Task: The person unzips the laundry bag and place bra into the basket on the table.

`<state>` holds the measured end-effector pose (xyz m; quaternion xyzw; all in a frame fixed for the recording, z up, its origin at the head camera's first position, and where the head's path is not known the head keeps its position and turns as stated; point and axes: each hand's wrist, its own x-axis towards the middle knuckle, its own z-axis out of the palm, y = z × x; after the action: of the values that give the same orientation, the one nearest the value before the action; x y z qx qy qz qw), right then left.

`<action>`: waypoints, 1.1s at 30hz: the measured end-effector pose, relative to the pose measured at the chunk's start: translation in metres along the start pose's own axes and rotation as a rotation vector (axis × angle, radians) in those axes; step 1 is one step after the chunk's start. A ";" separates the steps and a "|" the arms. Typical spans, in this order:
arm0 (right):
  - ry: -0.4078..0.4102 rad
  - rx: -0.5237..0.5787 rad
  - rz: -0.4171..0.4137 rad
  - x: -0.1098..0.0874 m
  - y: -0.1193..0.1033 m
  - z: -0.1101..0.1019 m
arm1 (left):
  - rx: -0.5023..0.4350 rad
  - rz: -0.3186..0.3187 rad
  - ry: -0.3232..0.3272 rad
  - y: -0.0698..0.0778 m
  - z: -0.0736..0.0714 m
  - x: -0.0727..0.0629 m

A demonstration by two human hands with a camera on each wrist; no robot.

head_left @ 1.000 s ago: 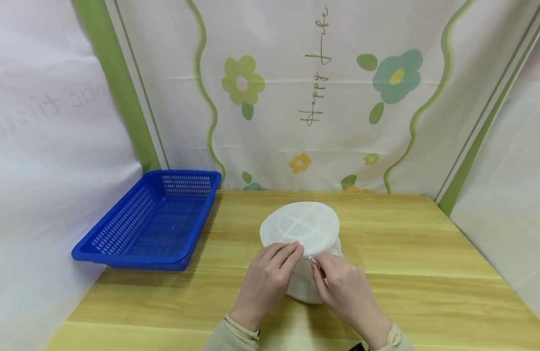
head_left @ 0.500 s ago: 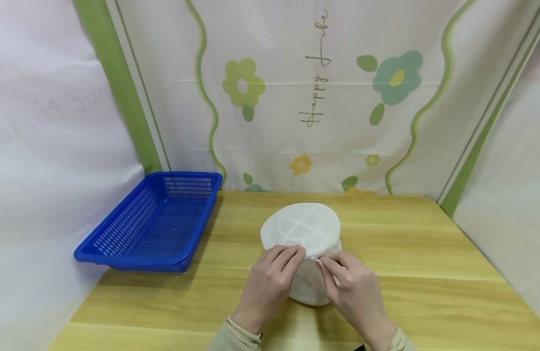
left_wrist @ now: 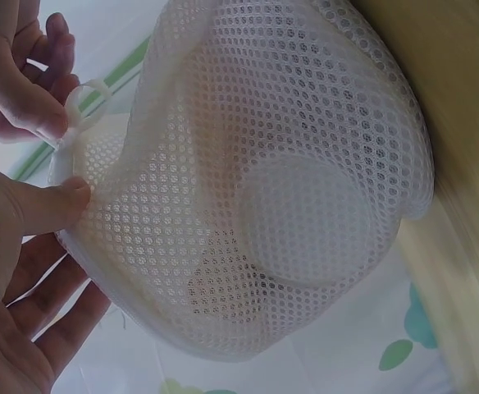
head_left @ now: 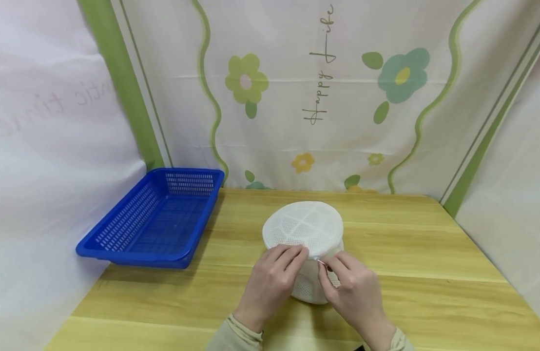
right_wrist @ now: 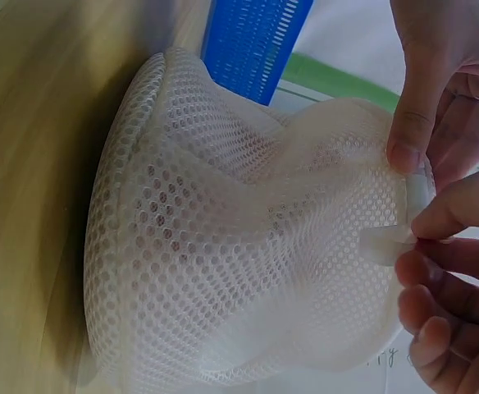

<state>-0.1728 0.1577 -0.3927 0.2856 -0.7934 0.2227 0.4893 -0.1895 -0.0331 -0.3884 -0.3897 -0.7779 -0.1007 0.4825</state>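
Observation:
A white mesh laundry bag (head_left: 302,226), drum-shaped with a round flat top, stands on the table in the head view. My left hand (head_left: 274,280) grips the near rim of that top, fingers above and thumb below on the mesh side, as the left wrist view shows. Just to its right, my right hand (head_left: 353,290) pinches a small white zipper pull (head_left: 321,262) between thumb and forefinger. The seam beneath the fingers is partly hidden. Through the mesh in the left wrist view shows a pale round shape (left_wrist: 305,217). The bag's side wall (right_wrist: 223,213) is creased inward.
A blue plastic basket (head_left: 164,229) with slotted sides stands at the left of the wooden table (head_left: 428,253). Flower-printed white curtains (head_left: 274,126) hang behind and along both sides.
My right hand has shifted slightly to the right with the zipper pull pinched. My left hand keeps its grip on the rim. The whole head view has shifted a little.

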 end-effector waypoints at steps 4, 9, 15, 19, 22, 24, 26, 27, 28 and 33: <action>-0.074 -0.005 0.023 -0.003 0.000 0.000 | 0.003 0.015 0.002 0.002 0.000 0.001; -0.123 0.002 0.044 -0.004 0.000 0.000 | -0.005 0.002 -0.004 0.002 0.000 0.001; -0.127 0.027 0.067 -0.004 0.000 -0.001 | -0.024 -0.011 -0.006 0.002 -0.001 0.000; -0.121 0.042 0.075 -0.004 0.000 -0.002 | -0.031 -0.010 0.009 0.001 0.000 0.000; -0.116 0.044 0.072 -0.004 0.000 -0.002 | -0.038 -0.011 0.014 0.001 0.000 0.000; -0.115 0.045 0.073 -0.004 0.001 -0.003 | -0.044 -0.011 0.014 0.001 0.000 0.000; -0.113 0.045 0.076 -0.004 0.001 -0.004 | -0.047 -0.014 0.012 0.000 -0.001 0.000; -0.112 0.045 0.077 -0.003 0.001 -0.004 | -0.047 -0.015 0.013 0.000 -0.001 0.000; -0.110 0.046 0.078 -0.003 0.001 -0.004 | -0.049 -0.017 0.013 0.000 -0.001 0.001; -0.110 0.039 0.082 -0.003 0.001 -0.005 | -0.044 -0.012 0.023 0.000 0.000 0.001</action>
<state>-0.1690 0.1624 -0.3937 0.2742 -0.8257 0.2418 0.4296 -0.1898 -0.0329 -0.3872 -0.3944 -0.7722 -0.1253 0.4821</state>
